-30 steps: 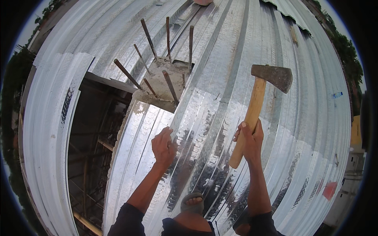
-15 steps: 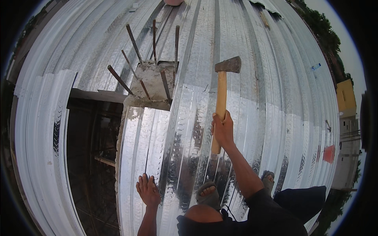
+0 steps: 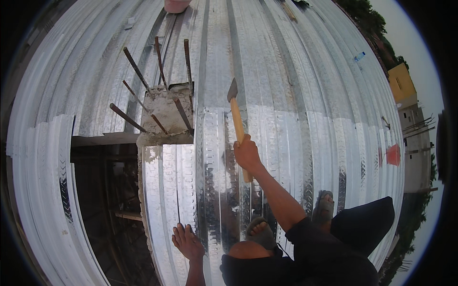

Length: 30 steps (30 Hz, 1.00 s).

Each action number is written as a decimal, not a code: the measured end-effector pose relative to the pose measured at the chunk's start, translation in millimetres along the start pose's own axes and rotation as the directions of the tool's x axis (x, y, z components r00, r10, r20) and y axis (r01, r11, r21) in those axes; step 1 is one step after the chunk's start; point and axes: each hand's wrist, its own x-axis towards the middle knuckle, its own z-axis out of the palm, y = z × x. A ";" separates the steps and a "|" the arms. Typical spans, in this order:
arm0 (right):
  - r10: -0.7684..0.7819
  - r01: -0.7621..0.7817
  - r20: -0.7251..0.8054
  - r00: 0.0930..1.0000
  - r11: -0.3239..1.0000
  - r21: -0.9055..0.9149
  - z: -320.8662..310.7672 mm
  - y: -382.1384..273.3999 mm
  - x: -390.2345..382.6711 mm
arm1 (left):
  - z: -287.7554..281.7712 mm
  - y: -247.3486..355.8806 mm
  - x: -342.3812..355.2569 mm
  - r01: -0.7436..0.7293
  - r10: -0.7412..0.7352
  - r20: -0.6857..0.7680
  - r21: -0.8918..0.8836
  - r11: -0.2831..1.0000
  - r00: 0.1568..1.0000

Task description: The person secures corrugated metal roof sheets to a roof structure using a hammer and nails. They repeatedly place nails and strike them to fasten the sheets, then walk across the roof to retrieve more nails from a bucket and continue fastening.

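My right hand [image 3: 247, 152] is closed round the wooden handle of a hatchet [image 3: 238, 121], low on the grip. The dark metal head points away from me and shows nearly edge-on, over the seam where a shiny ribbed metal sheet [image 3: 224, 181] meets duller ones. My left hand [image 3: 188, 242] rests flat on the shiny sheet near the lower edge, fingers spread and holding nothing. Ahead of it stands a rough concrete column top [image 3: 164, 114] with several rusty rebar rods sticking up. Whether the hatchet head touches the metal, I cannot tell.
Left of the column a dark opening [image 3: 107, 205] drops through the deck, with timber inside. More ribbed sheets [image 3: 40, 176] lie beyond it. A pink bucket [image 3: 176, 5] stands at the far end. At right are a plastic bottle [image 3: 359, 56] and a red object [image 3: 393, 155].
The hatchet has swung left, and its head has turned from broadside to nearly edge-on. My view has shifted, bringing the bucket further into sight. My left hand stays flat on the sheet.
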 end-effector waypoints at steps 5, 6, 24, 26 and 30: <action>-0.072 0.121 -0.227 0.971 0.970 0.211 -49.9 -29.3 -0.5 | -2.7 -0.6 -4.9 0.015 -0.015 0.027 0.012 1.000 1.000; -0.107 0.203 -0.286 0.952 0.922 0.330 -62.2 -30.6 5.8 | -2.6 -1.3 -4.9 0.011 -0.012 0.027 0.015 1.000 1.000; -0.032 0.060 -0.127 0.991 0.971 0.230 -33.8 -27.4 8.0 | -9.1 5.6 -1.7 0.009 -0.009 0.037 0.015 1.000 0.999; -0.082 0.164 -0.213 0.974 0.901 0.401 -84.7 -64.4 7.8 | -7.3 -3.7 -5.3 -0.002 0.001 0.017 0.035 0.999 1.000; -0.235 0.569 -0.610 0.757 0.696 0.438 -182.3 -139.7 -5.4 | -2.0 -2.4 -9.3 0.003 -0.004 0.013 0.031 1.000 1.000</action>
